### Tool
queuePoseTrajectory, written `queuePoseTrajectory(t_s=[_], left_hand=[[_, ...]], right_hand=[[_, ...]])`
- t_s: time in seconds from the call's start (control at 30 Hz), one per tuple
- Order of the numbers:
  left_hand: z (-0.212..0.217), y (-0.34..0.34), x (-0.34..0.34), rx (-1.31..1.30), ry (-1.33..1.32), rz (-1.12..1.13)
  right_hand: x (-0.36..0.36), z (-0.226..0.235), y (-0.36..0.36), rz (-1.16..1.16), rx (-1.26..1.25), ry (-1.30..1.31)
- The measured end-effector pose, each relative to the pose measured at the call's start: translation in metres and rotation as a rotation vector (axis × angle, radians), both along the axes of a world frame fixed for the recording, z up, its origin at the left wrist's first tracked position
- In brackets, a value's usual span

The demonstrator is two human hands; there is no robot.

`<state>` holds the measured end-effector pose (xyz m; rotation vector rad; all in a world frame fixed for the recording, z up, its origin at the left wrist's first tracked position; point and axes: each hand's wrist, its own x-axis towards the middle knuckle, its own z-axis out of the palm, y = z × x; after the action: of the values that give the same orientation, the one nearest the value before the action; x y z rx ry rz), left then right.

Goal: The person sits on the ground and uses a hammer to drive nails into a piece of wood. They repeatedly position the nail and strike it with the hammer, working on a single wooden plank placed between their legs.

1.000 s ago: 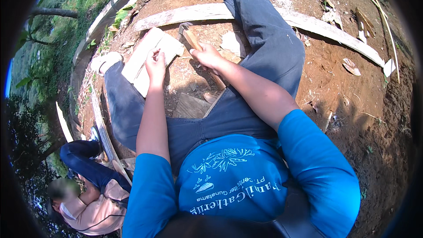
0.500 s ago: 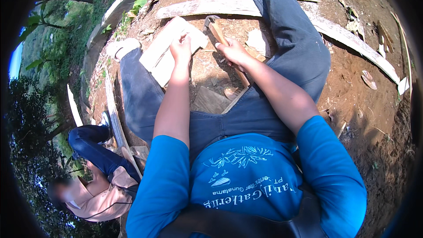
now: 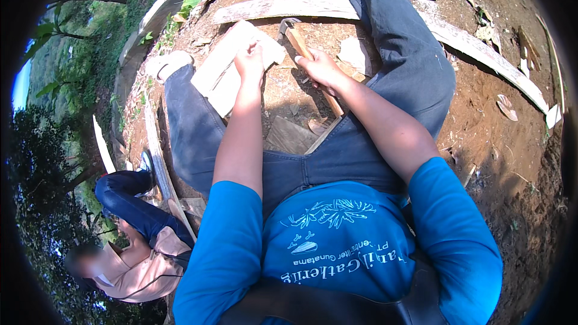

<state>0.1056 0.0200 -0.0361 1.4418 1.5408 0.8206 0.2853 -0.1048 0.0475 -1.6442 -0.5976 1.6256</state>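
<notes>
Brown earth (image 3: 481,138) surrounds a pale board (image 3: 220,65). Beside it, a wooden-handled, metal-headed tool (image 3: 295,40) is wrapped by the fingers of the right hand (image 3: 323,70). Over the board, the left hand (image 3: 248,62) has curled fingers; whether they pinch anything, I cannot tell.

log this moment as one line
right hand: gripping wooden-handled, dark-metal-headed tool | left hand: at pale flat wooden board, grip unclear

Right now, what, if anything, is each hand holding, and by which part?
The right hand grips a tool around the middle of its wooden handle. The left hand is curled over pale wood; whether it holds anything cannot be told.
</notes>
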Motion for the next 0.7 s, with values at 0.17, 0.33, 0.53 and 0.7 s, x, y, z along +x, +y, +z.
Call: queuePoseTrajectory(t_s=[0.17,0.33,0.53,0.7], left_hand=[[0.011,-0.004,0.005,0.012,0.001,0.002],[0.017,-0.008,0.008,0.065,-0.008,0.019],[0.010,-0.007,0.004,0.072,-0.050,0.023],[0.013,-0.008,0.006,0.077,-0.021,0.024]], right_hand=[[0.001,-0.004,-0.002,0.001,0.026,0.003],[0.002,-0.005,-0.003,0.001,0.017,0.004],[-0.001,-0.005,-0.002,0.014,-0.012,-0.046],[0.000,-0.007,-0.003,0.012,-0.009,-0.054]])
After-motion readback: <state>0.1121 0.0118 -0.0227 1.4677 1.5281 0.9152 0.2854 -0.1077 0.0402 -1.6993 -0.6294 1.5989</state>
